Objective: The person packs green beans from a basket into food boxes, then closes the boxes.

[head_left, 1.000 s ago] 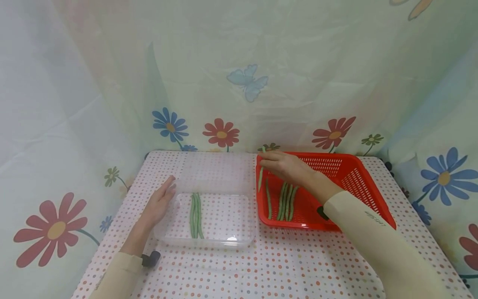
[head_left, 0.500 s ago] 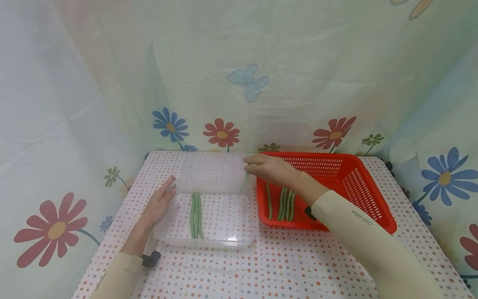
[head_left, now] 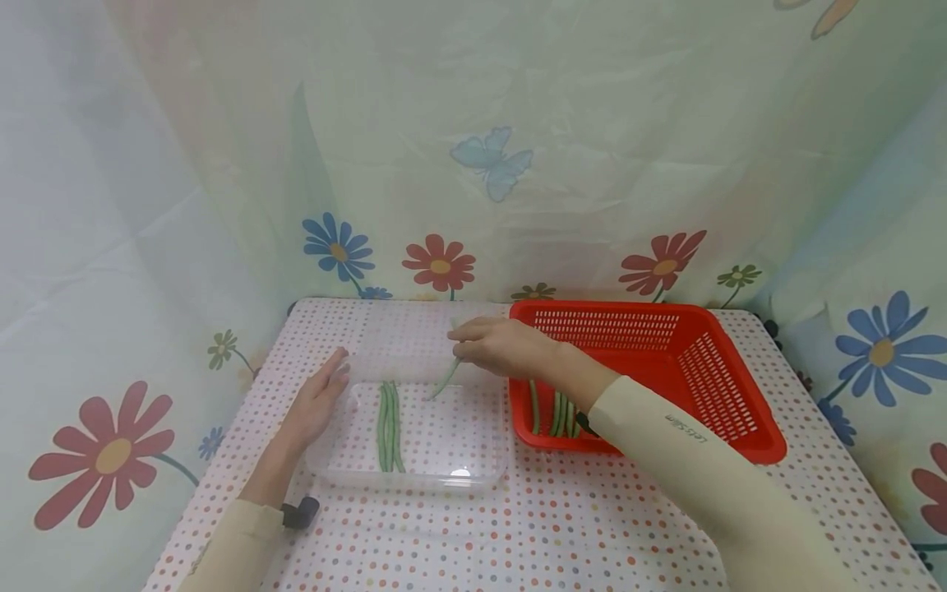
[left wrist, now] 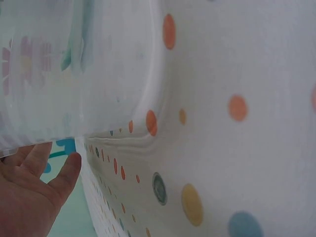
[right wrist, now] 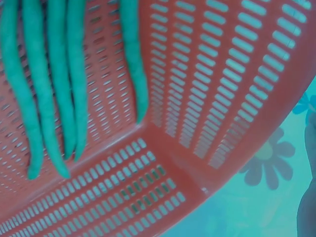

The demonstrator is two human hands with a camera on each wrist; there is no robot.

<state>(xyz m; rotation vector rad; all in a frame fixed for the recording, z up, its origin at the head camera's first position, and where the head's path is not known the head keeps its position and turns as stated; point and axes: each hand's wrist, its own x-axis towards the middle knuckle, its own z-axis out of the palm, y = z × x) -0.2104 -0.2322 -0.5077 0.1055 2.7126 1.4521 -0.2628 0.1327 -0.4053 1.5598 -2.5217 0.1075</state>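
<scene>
My right hand (head_left: 503, 345) pinches one green bean (head_left: 445, 381), which slants down over the back edge of the clear plastic container (head_left: 459, 440). Inside the container, toward its left half, three green beans (head_left: 389, 427) lie side by side, pointing front to back. My left hand (head_left: 314, 403) rests at the container's left side with fingers extended; the left wrist view shows those fingers (left wrist: 65, 177) just beyond the clear wall (left wrist: 118, 74). Several more green beans (right wrist: 34, 74) lie in the red basket (right wrist: 192, 74), partly covered by my right forearm in the head view.
The red slotted basket (head_left: 728, 378) stands right beside the container. Behind the container extends its clear lid (head_left: 399, 341), folded open. A dotted cloth (head_left: 562, 526) covers the table, and a flowered curtain (head_left: 370, 164) hangs close around the back and sides.
My right hand has carried the green bean leftward from above the basket's left edge to over the container, its lower end swinging left. The left hand has stayed still.
</scene>
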